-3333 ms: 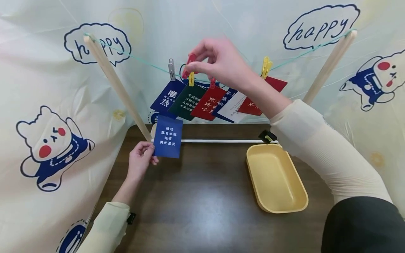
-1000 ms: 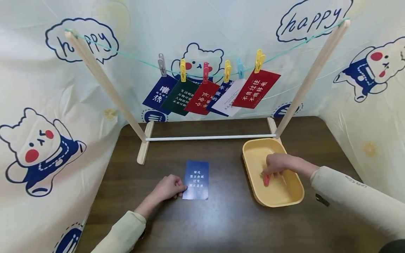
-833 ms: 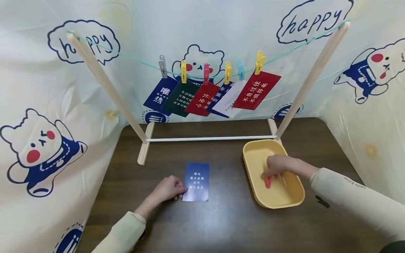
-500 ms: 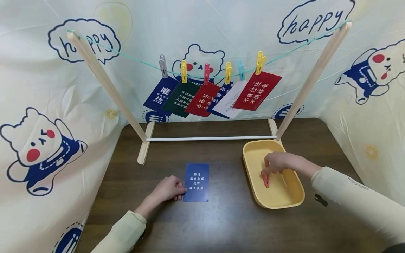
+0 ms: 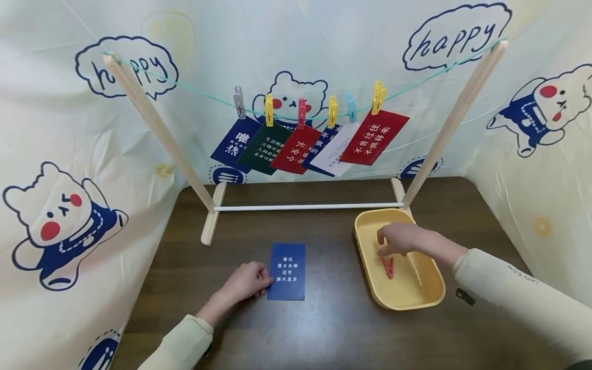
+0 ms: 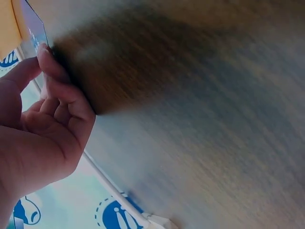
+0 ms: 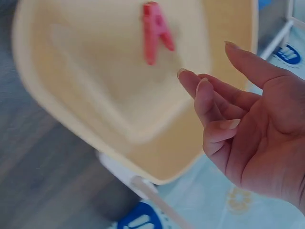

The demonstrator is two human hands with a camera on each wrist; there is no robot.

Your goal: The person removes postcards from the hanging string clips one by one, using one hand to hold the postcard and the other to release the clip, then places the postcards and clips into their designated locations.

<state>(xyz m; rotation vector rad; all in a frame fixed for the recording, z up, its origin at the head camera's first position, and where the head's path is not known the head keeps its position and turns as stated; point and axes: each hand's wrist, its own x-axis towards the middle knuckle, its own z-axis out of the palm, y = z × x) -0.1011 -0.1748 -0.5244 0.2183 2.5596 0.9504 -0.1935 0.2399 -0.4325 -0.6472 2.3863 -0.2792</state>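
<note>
My left hand (image 5: 247,281) pinches the lower left edge of a blue card (image 5: 288,271) with white writing, lying flat on the dark table. In the left wrist view, thumb and forefinger meet on the card (image 6: 34,26). A red clothespin (image 5: 389,268) lies on the floor of the yellow tray (image 5: 375,292). Just above it my right hand (image 5: 401,239) hovers inside the tray. The right wrist view shows a gap between that hand's (image 7: 257,114) parted thumb and fingers and the clothespin (image 7: 155,32); nothing is held.
Behind stands a wooden frame with two slanted posts (image 5: 159,131), a white bottom rod (image 5: 307,207) and a sagging green string (image 5: 199,92). Several cards hang from it on coloured clothespins, among them a red card (image 5: 375,137) and a green card (image 5: 267,148). The tray touches the frame's right foot.
The right hand has come down from the string to the tray with the red clothespin and let it go there. The left hand has lowered the blue card from beside the left post onto the table.
</note>
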